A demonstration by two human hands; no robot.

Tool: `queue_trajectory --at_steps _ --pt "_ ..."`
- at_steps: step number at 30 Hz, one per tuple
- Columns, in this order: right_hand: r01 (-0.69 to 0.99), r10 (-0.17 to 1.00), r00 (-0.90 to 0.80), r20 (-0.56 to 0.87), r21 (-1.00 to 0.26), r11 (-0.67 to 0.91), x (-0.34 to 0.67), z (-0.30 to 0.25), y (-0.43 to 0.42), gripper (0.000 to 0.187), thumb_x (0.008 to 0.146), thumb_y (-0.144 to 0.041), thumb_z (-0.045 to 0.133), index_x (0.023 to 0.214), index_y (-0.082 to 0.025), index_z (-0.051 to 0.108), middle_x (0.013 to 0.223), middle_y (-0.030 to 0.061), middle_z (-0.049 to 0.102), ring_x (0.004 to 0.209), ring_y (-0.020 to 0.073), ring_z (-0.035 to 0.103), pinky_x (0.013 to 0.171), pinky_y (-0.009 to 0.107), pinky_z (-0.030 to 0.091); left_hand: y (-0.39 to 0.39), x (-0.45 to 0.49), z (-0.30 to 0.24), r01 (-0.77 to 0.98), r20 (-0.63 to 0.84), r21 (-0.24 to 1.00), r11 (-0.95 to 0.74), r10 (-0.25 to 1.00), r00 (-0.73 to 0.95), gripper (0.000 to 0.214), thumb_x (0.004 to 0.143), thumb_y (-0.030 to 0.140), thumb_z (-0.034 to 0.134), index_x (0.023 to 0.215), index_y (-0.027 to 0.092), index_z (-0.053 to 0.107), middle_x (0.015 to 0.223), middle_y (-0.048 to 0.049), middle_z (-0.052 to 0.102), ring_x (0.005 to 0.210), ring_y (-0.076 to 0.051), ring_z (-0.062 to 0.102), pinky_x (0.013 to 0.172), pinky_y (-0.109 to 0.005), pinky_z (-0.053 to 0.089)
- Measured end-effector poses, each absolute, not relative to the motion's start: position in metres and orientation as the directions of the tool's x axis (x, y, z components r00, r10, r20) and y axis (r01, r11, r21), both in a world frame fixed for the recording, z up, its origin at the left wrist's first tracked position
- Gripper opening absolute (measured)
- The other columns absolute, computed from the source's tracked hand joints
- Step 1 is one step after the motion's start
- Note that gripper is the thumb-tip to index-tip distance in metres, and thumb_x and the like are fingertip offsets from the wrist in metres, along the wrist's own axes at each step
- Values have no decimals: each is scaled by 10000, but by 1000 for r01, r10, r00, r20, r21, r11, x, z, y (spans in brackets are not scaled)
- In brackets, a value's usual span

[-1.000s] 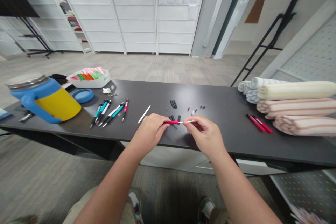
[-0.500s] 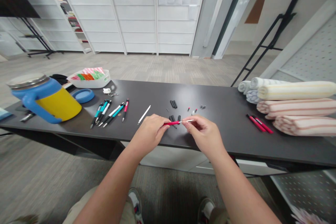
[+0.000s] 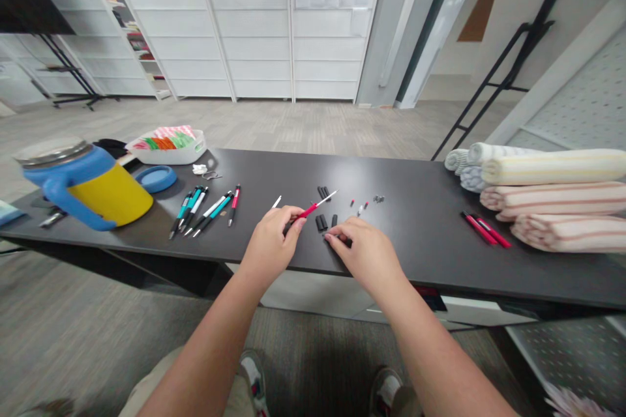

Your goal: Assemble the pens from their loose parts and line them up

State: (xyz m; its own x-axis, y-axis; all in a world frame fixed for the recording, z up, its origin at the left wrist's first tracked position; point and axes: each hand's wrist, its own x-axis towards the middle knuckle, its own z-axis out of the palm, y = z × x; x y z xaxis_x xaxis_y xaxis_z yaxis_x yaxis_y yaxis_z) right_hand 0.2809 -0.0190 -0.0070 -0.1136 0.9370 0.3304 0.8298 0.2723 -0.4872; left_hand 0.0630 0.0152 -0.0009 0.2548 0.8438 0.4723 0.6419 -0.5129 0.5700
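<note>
My left hand (image 3: 274, 234) is closed around a red pen barrel (image 3: 308, 210). A thin white refill (image 3: 327, 198) sticks out of the barrel's end, tilted up and to the right. Low over the tabletop, my right hand (image 3: 359, 241) pinches with thumb and forefinger; whatever is between the fingertips is too small to make out. Beside those fingertips lie short black pen grips (image 3: 321, 222), with more black grips (image 3: 324, 193) behind them. Small red-tipped parts (image 3: 366, 204) and a few tiny grey pieces (image 3: 378, 199) rest to the right. White refills (image 3: 276, 201) lie partly hidden behind my left hand.
On the left are assembled teal, white and black pens (image 3: 195, 210), a red pen (image 3: 235, 205), a large blue and yellow mug (image 3: 107, 189), its blue lid (image 3: 156, 178) and a white basket (image 3: 169, 155). Red barrels (image 3: 486, 230) lie near rolled towels (image 3: 562, 199) on the right.
My right hand has let go of the refill and moved down and left to the tabletop. My left hand has tilted the red barrel upward, with the refill still in it.
</note>
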Motion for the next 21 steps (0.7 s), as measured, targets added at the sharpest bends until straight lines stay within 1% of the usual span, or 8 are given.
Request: queue_trajectory --at_steps 3,5,6,9,11,12,14,21 --pt "812 931 -133 341 -502 299 283 -6 -19 112 987 -233 689 934 -251 787 946 35 739 844 206 695 751 316 484 14 64 1 646 464 571 -507 848 256 148 1048 266 585 1111 234 715 1056 -35 778 1001 -219 700 899 -346 553" --pt "762 925 -92 367 -572 303 287 -6 -19 129 1006 -263 652 941 -237 761 944 50 746 842 212 692 778 323 497 13 64 2 645 469 557 -523 839 275 149 1047 253 581 1105 228 717 1060 -38 780 1009 -222 697 917 -357 549" --pt "719 930 -47 365 -634 285 290 -6 -20 146 1014 -300 640 949 -233 752 923 51 749 814 210 688 770 325 503 13 64 3 643 473 549 -534 833 288 149 1046 248 582 1104 224 716 1069 -40 781 1017 -224 695 928 -364 545" --pt "471 960 103 262 -862 184 301 -6 -20 260 997 -467 659 987 -222 747 874 52 757 713 196 665 685 316 520 14 64 2 638 475 522 -567 814 334 143 1045 238 588 1106 220 716 1102 -41 785 1042 -231 688 953 -382 526" --pt "288 966 160 203 -946 151 308 -7 -21 332 943 -531 721 1011 -208 750 870 53 755 683 183 655 647 302 522 16 64 1 647 463 503 -573 811 357 139 1044 239 598 1108 221 720 1113 -41 785 1052 -239 684 968 -399 512" --pt "230 963 182 198 -961 154 311 -8 -21 347 915 -534 755 1017 -202 753 862 51 750 679 178 652 645 296 521 16 64 0 654 456 494 -572 811 365 141 1044 240 601 1111 224 724 1114 -41 785 1056 -243 683 977 -407 506" --pt "188 951 220 217 -966 177 314 -8 -21 344 878 -509 802 1013 -195 763 835 41 735 677 167 645 648 286 507 17 65 -1 665 442 483 -570 814 377 153 1046 243 602 1121 235 735 1118 -40 786 1065 -250 680 1000 -422 497" --pt "206 938 247 241 -959 193 310 -8 -23 297 863 -459 816 972 -187 767 844 47 730 717 165 641 681 281 493 18 65 -1 674 434 466 -573 812 391 177 1046 247 599 1126 254 757 1116 -46 791 1074 -257 682 1021 -432 495"
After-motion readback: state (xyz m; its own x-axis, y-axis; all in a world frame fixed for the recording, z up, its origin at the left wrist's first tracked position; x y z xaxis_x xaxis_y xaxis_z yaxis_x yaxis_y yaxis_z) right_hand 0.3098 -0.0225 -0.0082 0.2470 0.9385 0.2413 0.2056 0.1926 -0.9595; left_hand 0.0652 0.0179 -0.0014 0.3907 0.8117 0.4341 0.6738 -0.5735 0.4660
